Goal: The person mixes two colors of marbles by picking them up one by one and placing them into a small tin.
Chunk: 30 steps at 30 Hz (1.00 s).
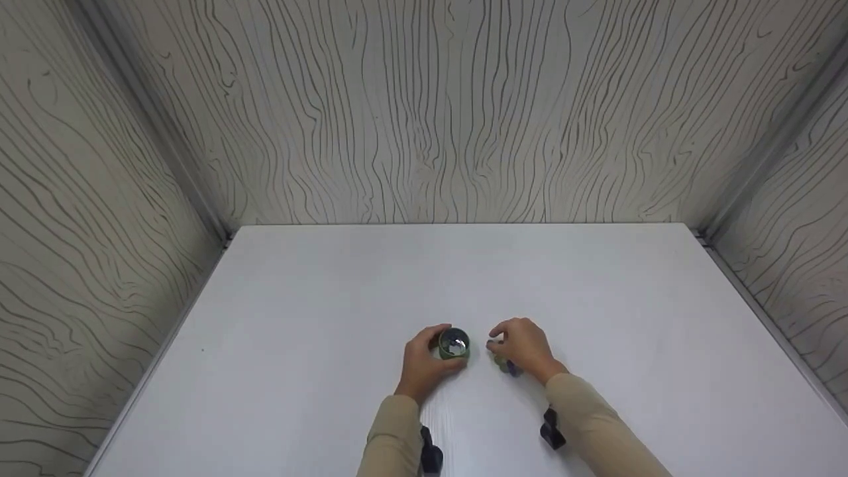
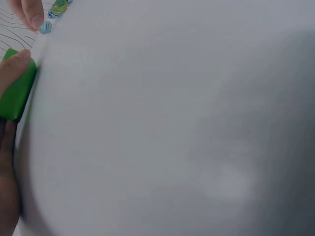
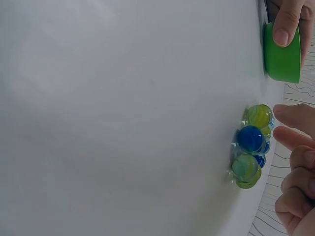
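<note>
My left hand (image 1: 424, 363) holds a small green cup (image 1: 454, 344) upright on the white table (image 1: 318, 318), thumb and fingers on either side of its wall. Inside the cup it looks dark with bright reflections. To its right, my right hand (image 1: 523, 344) is over a cluster of glass marbles, yellow-green (image 3: 258, 117), dark blue (image 3: 251, 139) and pale green (image 3: 245, 167). Its thumb and index finger are apart, their tips right at a light blue marble (image 2: 46, 27) at the cluster's end. The other fingers are curled.
Walls with a wood-grain line pattern (image 1: 424, 119) stand behind the table and along both sides. Black straps with small devices (image 1: 552, 430) sit at both wrists, over tan sleeves (image 1: 596, 424).
</note>
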Tool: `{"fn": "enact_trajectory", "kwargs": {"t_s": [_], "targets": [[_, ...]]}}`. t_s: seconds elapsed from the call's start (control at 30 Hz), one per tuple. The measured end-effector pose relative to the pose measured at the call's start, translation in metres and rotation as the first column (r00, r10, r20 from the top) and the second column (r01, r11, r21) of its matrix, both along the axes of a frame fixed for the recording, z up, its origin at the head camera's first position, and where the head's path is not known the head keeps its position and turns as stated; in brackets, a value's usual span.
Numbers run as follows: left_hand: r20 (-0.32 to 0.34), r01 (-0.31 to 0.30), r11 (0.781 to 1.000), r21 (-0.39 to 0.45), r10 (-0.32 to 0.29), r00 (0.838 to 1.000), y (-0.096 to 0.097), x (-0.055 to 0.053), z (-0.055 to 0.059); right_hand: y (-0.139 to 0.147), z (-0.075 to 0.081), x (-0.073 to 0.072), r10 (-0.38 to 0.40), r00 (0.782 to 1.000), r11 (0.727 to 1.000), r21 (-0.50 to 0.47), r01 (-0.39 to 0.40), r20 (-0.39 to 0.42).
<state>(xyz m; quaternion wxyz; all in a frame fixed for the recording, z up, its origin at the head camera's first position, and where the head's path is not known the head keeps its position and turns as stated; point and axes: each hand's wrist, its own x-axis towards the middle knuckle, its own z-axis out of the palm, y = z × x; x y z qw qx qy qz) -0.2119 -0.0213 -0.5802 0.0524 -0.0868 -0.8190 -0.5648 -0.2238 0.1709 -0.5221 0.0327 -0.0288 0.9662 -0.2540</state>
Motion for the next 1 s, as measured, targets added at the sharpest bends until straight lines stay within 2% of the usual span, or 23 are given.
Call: {"fn": "enact_trajectory", "kwargs": {"t_s": [0.23, 0.6, 0.8, 1.0], "targets": [[0.003, -0.005, 1.0, 0.005, 0.005, 1.0, 0.0005, -0.001, -0.0021, -0.0006, -0.0016, 0.0004, -0.004, 1.0, 1.0, 0.013, 0.004, -0.002], [0.033, -0.009, 1.0, 0.009, 0.009, 0.999, 0.0004, 0.0007, 0.0027, -0.0016, -0.0064, -0.0012, -0.001, 1.0, 1.0, 0.028, 0.001, -0.02], [0.009, -0.005, 1.0, 0.0, 0.005, 1.0, -0.0001, -0.0005, 0.0012, -0.0002, -0.008, -0.001, 0.026, 0.998, 0.999, 0.041, -0.023, -0.063], [-0.001, -0.004, 1.0, -0.002, 0.004, 1.0, 0.0003, -0.0017, -0.0013, -0.0002, -0.0086, -0.0015, 0.031, 0.998, 0.998, 0.047, -0.028, -0.051]]}}
